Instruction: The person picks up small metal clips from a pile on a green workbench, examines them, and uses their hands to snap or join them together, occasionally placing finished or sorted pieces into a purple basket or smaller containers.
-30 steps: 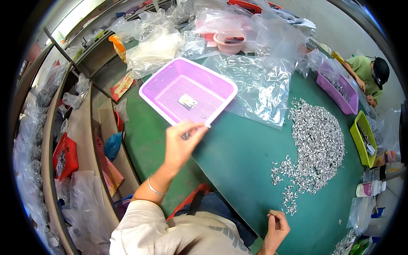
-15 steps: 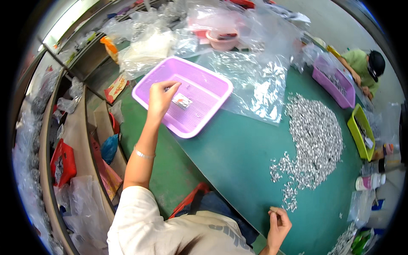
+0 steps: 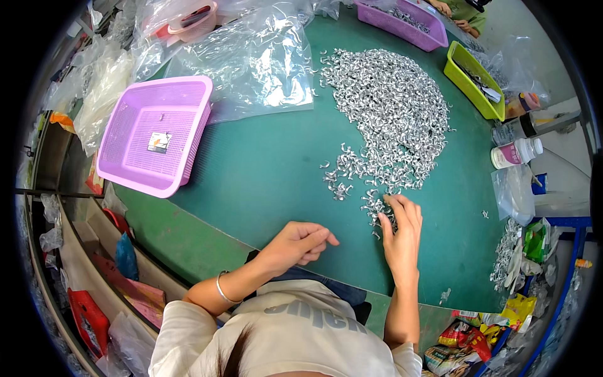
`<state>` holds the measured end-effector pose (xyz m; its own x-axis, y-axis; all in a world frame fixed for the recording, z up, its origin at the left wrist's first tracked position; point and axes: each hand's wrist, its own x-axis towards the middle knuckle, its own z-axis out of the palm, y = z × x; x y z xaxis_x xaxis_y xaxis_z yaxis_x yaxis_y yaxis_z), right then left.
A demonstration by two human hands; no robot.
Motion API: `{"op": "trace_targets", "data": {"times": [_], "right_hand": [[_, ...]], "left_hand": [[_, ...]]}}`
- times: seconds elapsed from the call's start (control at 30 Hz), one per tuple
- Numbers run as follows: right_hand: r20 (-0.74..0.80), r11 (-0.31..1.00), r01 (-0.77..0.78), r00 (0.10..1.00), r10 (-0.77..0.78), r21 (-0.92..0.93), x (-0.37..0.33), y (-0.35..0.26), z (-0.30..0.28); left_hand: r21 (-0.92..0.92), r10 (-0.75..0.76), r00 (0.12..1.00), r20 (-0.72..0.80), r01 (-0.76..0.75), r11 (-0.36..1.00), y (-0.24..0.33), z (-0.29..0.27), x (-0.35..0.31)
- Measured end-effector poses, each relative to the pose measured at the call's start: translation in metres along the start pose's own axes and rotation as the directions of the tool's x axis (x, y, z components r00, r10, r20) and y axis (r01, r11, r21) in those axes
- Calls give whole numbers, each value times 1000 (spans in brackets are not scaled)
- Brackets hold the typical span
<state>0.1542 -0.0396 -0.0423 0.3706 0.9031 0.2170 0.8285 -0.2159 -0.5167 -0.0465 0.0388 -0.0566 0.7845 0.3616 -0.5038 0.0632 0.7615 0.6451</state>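
A broad heap of small curved silver metal pieces (image 3: 392, 113) lies on the green table, with a few clusters trailing off toward me. At the nearest cluster, my right hand (image 3: 405, 235) reaches down with thumb and fingers apart, the fingertips at the pieces. My left hand (image 3: 298, 247) hovers over the table's near edge, fingers curled in and thumb against the forefinger; whatever may be inside is hidden. To the left stands a purple plastic basket (image 3: 188, 147), holding a small printed card (image 3: 159, 142) and a tiny piece near it.
A clear plastic sheet (image 3: 251, 75) covers the table behind the purple basket. Along the far right side stand another purple basket (image 3: 414, 28), a lime-green basket (image 3: 474, 85) and a white bottle (image 3: 516, 153). A co-worker in green (image 3: 468, 12) sits beyond. Shelves with bags line the left.
My left hand has come back from over the purple basket to the near table edge. My right hand has moved forward to the loose metal pieces. The view has swung right.
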Motion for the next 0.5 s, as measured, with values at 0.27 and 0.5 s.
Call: {"op": "trace_targets", "data": {"times": [0.27, 0.5], "right_hand": [[2, 994, 106, 994, -106, -33, 20, 5, 12], [-70, 996, 77, 995, -74, 49, 15, 2, 13]], "left_hand": [[692, 651, 675, -348, -284, 663, 76, -40, -75], [882, 878, 291, -379, 402, 247, 176, -237, -122]]}}
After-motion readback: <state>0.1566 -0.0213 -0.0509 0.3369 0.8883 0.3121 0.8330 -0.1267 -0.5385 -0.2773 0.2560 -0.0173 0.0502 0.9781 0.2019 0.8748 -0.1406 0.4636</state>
